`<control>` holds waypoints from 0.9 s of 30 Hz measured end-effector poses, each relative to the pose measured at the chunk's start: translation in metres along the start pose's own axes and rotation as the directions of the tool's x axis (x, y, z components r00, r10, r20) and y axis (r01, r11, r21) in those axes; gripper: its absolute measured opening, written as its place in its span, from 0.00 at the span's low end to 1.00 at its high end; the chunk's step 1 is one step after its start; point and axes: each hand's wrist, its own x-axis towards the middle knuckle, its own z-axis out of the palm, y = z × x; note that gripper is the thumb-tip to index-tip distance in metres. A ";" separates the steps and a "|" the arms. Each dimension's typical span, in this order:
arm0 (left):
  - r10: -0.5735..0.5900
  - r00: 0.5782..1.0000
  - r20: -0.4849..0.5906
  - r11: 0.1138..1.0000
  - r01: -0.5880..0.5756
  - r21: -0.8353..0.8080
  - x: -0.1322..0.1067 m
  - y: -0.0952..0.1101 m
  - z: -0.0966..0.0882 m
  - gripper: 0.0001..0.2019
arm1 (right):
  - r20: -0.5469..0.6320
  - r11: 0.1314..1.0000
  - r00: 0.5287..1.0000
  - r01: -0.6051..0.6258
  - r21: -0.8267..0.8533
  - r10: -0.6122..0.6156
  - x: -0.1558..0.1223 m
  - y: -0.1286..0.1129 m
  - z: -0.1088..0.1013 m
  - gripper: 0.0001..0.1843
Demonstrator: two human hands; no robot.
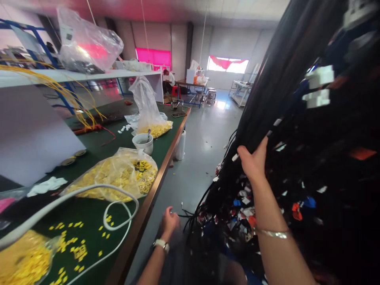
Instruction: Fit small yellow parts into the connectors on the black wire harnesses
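Observation:
A thick bundle of black cables hangs at the right, with white, blue and orange connectors among the strands. My right hand grips this bundle at mid-height, thumb on the left; its other fingers are partly hidden by the cables. Lower down, my left hand is beside the table edge, its fingers loosely bent and apart, slightly blurred. Nothing shows in it. Just to its right, thin black cable ends stick out from the bundle. White connectors crowd the bundle's lower part.
A green-topped table with a brown edge runs along the left. On it are bags of small yellow pieces, loose yellow pieces, a white cup, a grey hose and a phone. A person sits farther back.

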 end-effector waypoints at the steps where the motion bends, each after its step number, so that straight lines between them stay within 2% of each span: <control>1: 0.014 1.000 0.000 1.000 -0.014 -0.005 0.003 0.005 0.002 0.16 | 0.001 1.000 1.000 0.003 -0.004 -0.003 0.000 -0.001 0.000 0.35; 4: 0.140 0.989 0.054 0.989 -0.138 -0.053 0.012 0.036 0.008 0.16 | 0.016 0.999 1.000 0.022 0.029 -0.022 -0.001 -0.001 -0.004 0.33; 7: 0.300 0.947 0.119 0.953 -0.290 -0.090 0.014 0.075 0.005 0.22 | 0.050 0.988 0.999 -0.003 0.152 -0.005 -0.003 0.002 -0.013 0.27; 9: 0.379 0.912 0.156 0.925 -0.369 -0.091 0.010 0.095 -0.004 0.26 | 0.100 0.960 0.993 -0.088 0.264 0.064 -0.005 0.003 -0.023 0.23; 11: 0.432 0.880 0.198 0.902 -0.425 -0.078 0.004 0.105 -0.015 0.28 | 0.178 0.914 0.972 -0.207 0.349 0.153 -0.007 0.001 -0.034 0.18; 14: 0.463 0.841 0.280 0.881 -0.473 -0.037 -0.003 0.103 -0.029 0.30 | 0.287 0.844 0.928 -0.344 0.411 0.239 -0.010 -0.008 -0.047 0.14; 18: 0.435 0.819 0.375 0.876 -0.481 0.035 -0.003 0.087 -0.036 0.30 | 0.368 0.786 0.888 -0.428 0.445 0.275 -0.011 -0.020 -0.058 0.17; 21: 0.415 0.803 0.427 0.869 -0.489 0.076 -0.003 0.077 -0.033 0.26 | 0.398 0.779 0.870 -0.457 0.429 0.292 -0.009 -0.020 -0.061 0.16; 25: 0.417 0.752 0.511 0.838 -0.536 0.105 -0.006 0.069 -0.024 0.18 | 0.403 0.795 0.867 -0.456 0.400 0.295 -0.008 -0.013 -0.062 0.14; 27: 0.433 0.726 0.534 0.818 -0.565 0.106 -0.010 0.066 -0.020 0.18 | 0.389 0.794 0.870 -0.456 0.402 0.303 -0.009 -0.012 -0.060 0.15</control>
